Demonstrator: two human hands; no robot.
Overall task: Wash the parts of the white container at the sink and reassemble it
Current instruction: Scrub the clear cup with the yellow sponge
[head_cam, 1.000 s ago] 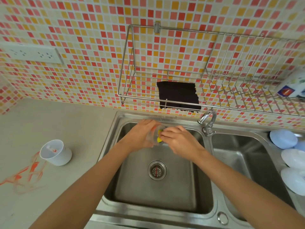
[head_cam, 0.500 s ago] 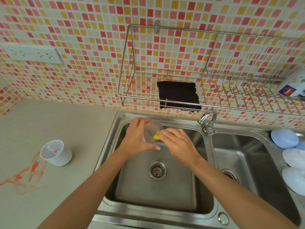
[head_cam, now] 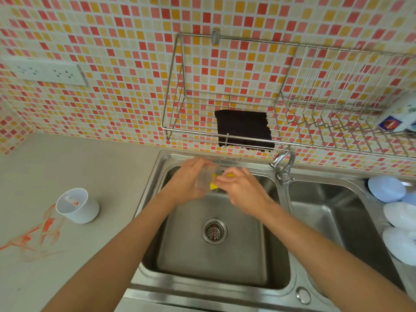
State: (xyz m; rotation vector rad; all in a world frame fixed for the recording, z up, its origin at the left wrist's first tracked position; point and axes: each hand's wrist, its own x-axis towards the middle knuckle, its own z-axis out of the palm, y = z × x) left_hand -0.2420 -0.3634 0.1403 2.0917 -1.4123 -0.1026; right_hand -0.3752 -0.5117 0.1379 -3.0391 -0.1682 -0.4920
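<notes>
Over the far end of the left sink basin, my left hand grips a clear plastic part of the container. My right hand presses a yellow sponge against that part, its fingers closed on the sponge. The white container body stands upright on the counter at the left, with orange smears inside it. Most of the clear part is hidden by my fingers.
Orange stains mark the grey counter in front of the white container. The faucet sits between the two basins. A wire rack with a dark cloth hangs above. Pale plates lie at the right.
Both hands have shifted slightly toward the back wall of the basin, and the clear part has turned in my left hand while the sponge rubs it.
</notes>
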